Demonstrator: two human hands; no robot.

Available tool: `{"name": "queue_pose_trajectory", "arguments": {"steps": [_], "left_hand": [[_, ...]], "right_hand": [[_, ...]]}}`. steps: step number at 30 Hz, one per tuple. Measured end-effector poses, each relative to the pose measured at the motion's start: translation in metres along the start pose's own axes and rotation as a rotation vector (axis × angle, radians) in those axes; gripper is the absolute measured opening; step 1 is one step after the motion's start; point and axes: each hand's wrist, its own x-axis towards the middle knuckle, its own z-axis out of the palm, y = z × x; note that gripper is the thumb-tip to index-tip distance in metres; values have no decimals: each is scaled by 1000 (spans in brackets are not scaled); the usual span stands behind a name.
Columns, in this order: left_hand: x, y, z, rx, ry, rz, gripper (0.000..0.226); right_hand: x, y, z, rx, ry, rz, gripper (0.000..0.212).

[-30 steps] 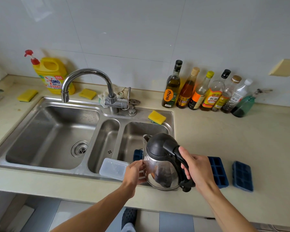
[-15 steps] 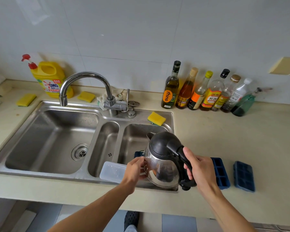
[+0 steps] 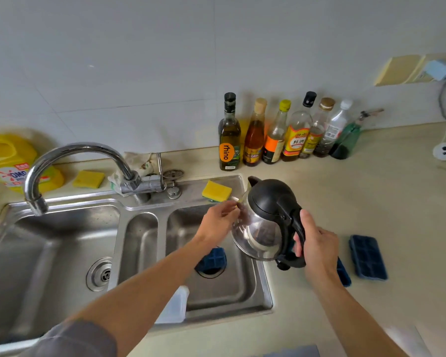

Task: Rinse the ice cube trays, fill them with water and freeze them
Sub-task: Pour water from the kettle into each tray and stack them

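Observation:
My right hand grips the black handle of a steel electric kettle with a black lid, held above the counter beside the right sink basin. My left hand touches the kettle's steel side near the spout. One dark blue ice cube tray lies in the right basin over its drain. A second blue tray lies flat on the counter at the right. A third blue tray shows only partly behind my right wrist.
A chrome faucet arches over the large left basin. Several condiment bottles line the wall. A yellow sponge sits on the sink rim, a clear plastic box at the sink's front edge, a yellow detergent jug far left.
The kettle has gone up and to the right, off the right basin, with both hands on it. The tray in the basin is now uncovered. The view has swung to the right.

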Motion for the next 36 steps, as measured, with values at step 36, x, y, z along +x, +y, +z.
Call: {"name": "queue_pose_trajectory", "arguments": {"steps": [36], "left_hand": [[-90, -100, -109, 442, 380, -361, 15]], "right_hand": [[-23, 68, 108, -801, -878, -209, 33]]}}
